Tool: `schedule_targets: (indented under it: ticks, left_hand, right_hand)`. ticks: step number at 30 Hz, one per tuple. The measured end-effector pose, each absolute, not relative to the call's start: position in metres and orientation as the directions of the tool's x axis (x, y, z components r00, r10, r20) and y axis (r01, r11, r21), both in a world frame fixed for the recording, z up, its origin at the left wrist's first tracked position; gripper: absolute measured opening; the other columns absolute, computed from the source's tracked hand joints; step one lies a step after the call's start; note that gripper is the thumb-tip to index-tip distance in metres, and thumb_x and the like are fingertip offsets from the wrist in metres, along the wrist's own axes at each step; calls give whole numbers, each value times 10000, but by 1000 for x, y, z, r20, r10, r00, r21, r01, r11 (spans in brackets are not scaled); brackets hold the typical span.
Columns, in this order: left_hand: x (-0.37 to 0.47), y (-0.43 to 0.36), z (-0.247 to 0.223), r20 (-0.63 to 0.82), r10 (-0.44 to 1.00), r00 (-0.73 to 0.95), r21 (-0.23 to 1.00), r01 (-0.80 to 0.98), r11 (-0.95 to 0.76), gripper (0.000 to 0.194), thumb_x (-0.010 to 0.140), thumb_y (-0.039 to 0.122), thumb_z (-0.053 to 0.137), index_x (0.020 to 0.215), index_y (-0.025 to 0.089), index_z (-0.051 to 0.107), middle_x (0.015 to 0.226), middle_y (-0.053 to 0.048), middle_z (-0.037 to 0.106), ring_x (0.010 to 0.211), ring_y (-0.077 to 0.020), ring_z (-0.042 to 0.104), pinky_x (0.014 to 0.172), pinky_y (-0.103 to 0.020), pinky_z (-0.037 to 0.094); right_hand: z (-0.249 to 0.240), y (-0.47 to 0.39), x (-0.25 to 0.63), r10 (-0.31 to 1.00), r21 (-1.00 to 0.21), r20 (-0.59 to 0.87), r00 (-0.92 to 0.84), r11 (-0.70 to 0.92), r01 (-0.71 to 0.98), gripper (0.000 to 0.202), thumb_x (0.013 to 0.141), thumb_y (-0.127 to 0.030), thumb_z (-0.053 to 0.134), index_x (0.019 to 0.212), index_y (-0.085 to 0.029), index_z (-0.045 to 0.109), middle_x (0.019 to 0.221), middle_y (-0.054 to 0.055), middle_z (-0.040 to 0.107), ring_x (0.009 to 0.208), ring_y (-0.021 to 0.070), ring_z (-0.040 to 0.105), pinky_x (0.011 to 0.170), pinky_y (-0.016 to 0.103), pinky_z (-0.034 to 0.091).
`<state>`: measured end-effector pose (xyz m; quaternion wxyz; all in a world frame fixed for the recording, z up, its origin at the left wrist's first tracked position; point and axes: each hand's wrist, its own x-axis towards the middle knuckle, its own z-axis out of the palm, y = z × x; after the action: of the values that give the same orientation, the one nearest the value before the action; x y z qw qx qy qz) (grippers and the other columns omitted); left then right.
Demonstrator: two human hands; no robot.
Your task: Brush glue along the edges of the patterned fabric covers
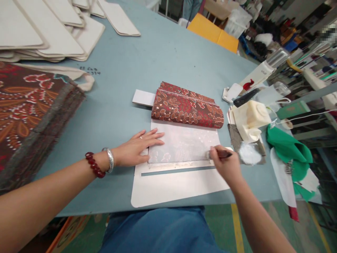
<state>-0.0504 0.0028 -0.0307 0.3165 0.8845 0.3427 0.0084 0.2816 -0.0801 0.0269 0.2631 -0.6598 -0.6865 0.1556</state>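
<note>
A piece of patterned fabric lies on the table, its pale underside point(181, 144) facing up in front and its dark red floral side point(186, 109) folded over behind. Beneath it sits a white card template point(176, 189) with a long narrow slot. My left hand point(139, 146) rests flat with fingers spread on the left edge of the pale underside. In my right hand point(226, 163) is a brush point(224, 154) with a dark brown handle. Its tip, partly hidden by my fingers, is at the right front corner of the fabric.
Patterned fabric pieces point(28, 112) are stacked at the left, with white padded panels point(52, 31) behind. At the right stand a cream container point(254, 114), a white mass point(250, 153) on a scrap and green cloth point(289, 144). A pale strip point(143, 97) protrudes from under the fold.
</note>
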Motion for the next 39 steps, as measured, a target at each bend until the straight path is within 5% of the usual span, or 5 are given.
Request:
schedule_targets:
  ticks: [5,14,23,32,39]
  left_hand:
    - [-50,4,-23,-232,591,773,565,601,-565,622,869,215,535,1480,292,448,1682,-19,210,1571,-251,62,1258,-537,57]
    - [-52,2,-26,-201,608,768,565,598,-569,701,808,135,504,1482,309,421,1687,6,195,1571,-255,75,1255,-564,79]
    - [-21,5,-21,0,626,780,516,536,-668,147,931,266,573,1035,210,662,1182,-92,625,1107,-251,568,1009,-399,442]
    - [-13,24,-19,18,673,739,568,546,-615,372,1012,428,393,833,196,622,855,-68,632,813,-205,586,747,-324,465]
    - [13,57,10,40,832,553,464,728,-506,356,1013,448,399,1055,180,630,755,-62,651,577,-184,543,565,-300,358]
  right_hand:
    - [6,-77,155,877,-659,231,-420,459,596,272,999,-298,467,757,-213,560,696,-3,604,629,119,544,649,250,414]
    - [26,-84,364,967,-669,72,243,-134,731,419,937,-536,577,693,-201,639,637,60,674,568,180,623,548,291,502]
    - [15,-84,315,1000,-909,3,29,-10,417,453,1000,-506,496,1371,-247,516,998,75,759,799,195,744,720,348,612]
    - [-27,-66,233,949,-414,81,-304,310,856,256,909,-347,666,1093,-192,578,996,109,683,921,268,613,795,357,479]
    - [-21,-80,364,984,-190,138,111,-84,978,274,939,-444,563,1075,-207,583,843,80,676,752,255,625,652,328,440]
